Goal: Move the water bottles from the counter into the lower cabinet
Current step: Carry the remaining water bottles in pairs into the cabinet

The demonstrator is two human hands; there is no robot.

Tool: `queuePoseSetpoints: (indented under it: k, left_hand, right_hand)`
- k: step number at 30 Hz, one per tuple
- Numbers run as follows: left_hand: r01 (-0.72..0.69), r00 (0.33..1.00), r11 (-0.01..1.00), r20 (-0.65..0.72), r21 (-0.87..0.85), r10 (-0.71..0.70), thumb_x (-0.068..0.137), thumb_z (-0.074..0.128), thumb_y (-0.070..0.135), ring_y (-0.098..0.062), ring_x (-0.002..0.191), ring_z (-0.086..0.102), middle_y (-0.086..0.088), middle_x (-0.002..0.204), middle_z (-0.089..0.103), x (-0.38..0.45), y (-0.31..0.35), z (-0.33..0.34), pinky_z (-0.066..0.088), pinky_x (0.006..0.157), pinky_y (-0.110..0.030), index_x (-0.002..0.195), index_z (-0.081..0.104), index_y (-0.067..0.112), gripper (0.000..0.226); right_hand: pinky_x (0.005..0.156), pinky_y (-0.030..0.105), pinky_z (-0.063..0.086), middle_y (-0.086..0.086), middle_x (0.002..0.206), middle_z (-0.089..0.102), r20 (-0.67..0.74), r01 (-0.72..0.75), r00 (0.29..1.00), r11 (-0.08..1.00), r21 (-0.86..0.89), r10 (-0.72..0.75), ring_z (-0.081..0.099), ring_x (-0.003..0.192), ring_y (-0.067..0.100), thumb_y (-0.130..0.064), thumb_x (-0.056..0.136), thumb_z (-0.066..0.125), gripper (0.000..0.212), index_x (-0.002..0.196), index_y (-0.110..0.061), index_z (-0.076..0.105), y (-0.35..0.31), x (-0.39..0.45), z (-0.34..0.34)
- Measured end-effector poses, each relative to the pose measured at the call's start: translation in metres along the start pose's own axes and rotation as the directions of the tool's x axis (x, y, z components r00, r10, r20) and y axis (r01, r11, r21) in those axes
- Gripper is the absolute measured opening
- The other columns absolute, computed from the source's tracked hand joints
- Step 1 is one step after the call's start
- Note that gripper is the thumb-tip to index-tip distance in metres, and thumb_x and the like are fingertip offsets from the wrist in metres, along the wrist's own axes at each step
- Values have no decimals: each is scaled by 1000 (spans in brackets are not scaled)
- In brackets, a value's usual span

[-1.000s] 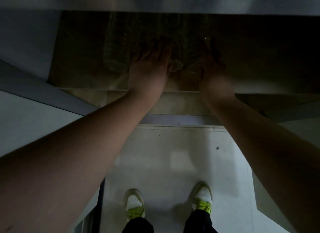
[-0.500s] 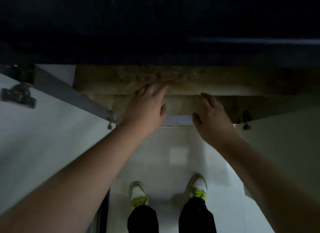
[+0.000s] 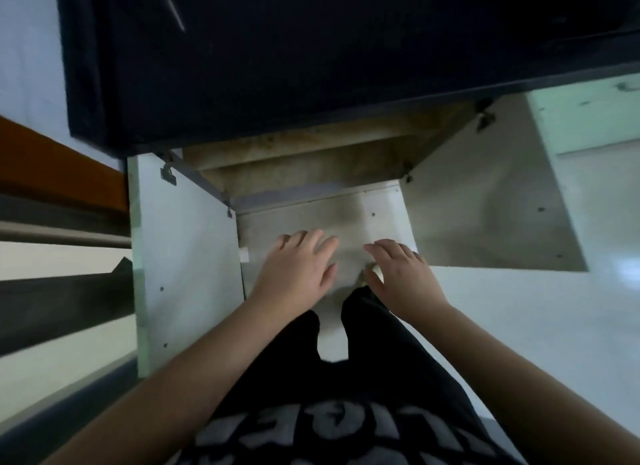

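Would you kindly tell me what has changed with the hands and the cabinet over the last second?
Both hands have drawn back out of the lower cabinet, letting go of the bottles, which no longer show. The left hand and right hand now hover open and empty above the floor. Both cabinet doors stay open.
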State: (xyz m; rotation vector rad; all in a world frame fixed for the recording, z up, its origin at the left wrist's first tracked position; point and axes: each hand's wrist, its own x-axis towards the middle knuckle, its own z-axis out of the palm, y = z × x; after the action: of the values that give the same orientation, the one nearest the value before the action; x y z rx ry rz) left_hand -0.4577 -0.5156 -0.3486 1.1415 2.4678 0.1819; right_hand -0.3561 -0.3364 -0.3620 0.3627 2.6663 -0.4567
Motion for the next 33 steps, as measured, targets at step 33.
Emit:
queuePoseSetpoints:
  k: [33]
  left_hand:
    - [-535,842,820,40,203,539,88,8,62,-15,120,51,5,135,56,155,450,-87,39,95,-35,144,42,26,75]
  right_hand:
    - [94,38,42,1,133,54,-307,-591,643,709,384,702,54,116,26,-43,97,46,45,136,-21,50,349,-282,-117]
